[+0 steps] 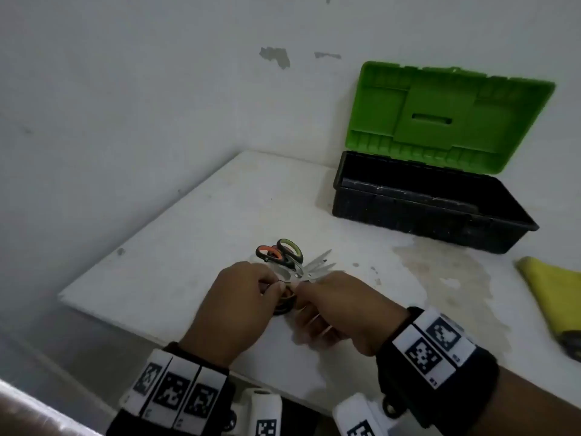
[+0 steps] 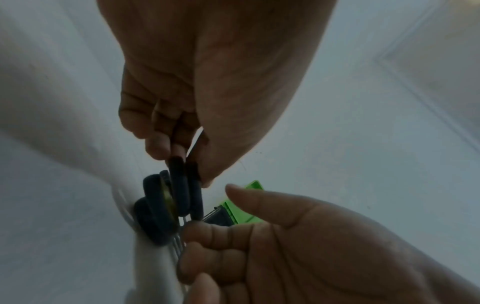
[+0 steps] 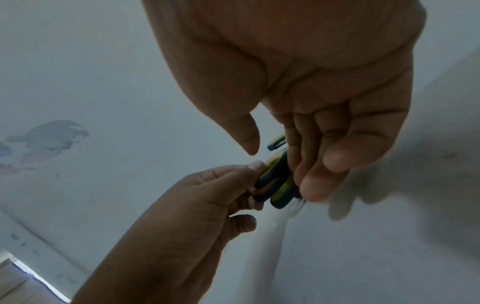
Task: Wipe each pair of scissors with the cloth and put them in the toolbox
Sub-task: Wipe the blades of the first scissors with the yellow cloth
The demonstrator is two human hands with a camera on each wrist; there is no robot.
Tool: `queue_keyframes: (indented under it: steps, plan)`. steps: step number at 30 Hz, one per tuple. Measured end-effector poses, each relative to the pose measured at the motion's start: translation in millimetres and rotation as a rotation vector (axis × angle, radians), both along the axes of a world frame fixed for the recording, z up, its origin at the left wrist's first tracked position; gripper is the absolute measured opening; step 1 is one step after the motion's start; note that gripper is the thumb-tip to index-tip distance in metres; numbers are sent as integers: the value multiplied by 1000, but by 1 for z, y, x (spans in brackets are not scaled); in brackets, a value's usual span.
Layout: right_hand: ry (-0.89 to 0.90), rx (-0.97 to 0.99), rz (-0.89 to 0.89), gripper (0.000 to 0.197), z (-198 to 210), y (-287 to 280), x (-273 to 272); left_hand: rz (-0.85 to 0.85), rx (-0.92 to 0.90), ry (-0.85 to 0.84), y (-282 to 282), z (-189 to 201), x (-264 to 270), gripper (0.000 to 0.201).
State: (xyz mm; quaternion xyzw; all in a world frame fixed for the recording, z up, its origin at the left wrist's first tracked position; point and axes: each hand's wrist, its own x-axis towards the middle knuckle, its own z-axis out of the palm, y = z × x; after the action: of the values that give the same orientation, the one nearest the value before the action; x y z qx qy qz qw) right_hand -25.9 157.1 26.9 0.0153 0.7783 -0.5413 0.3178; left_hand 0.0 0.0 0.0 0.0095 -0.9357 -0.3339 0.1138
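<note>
Near the front edge of the tabletop: left hand pinching a handle loop, right hand curled round the blades of one pair of scissors in a tangled pile. Rigid, light, sharp-tipped, probably slick steel; best taken by the rubbery loops. Farther right, yellow cloth; at the back edge, open toolbox.

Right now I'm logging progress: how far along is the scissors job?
Barely started. The open toolbox shows no scissors inside. Both the left hand and right hand are picking at the pile of scissors on the table. The yellow cloth lies untouched, so all wiping and stowing remains.
</note>
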Motion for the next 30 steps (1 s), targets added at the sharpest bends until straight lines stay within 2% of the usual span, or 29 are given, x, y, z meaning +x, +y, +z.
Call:
queue_keyframes:
  steps: [8,10,13,18,20,23,27,30]
  plan:
    - [6,-114,-90,35,-1,-1,2,-4,16,143,0,4,5,9]
    - [47,-192,-146,31,2,1,7,22,105,181,4,10,9,7]
    - [119,-357,-224,27,8,10,16,28,339,196,19,25,17,4]
    - [252,-533,-299,21,26,47,27,-73,637,136,55,44,25,9]
    - [322,-501,-292,20,36,68,32,-106,761,90,72,50,24,15]
    - [439,-335,-272,15,44,103,41,-100,925,-11,97,54,16,36]
    - [465,-258,-307,10,41,143,49,-118,1070,-128,137,54,1,27]
    - [437,-246,-348,9,33,166,53,-103,1134,-163,173,49,-2,29]
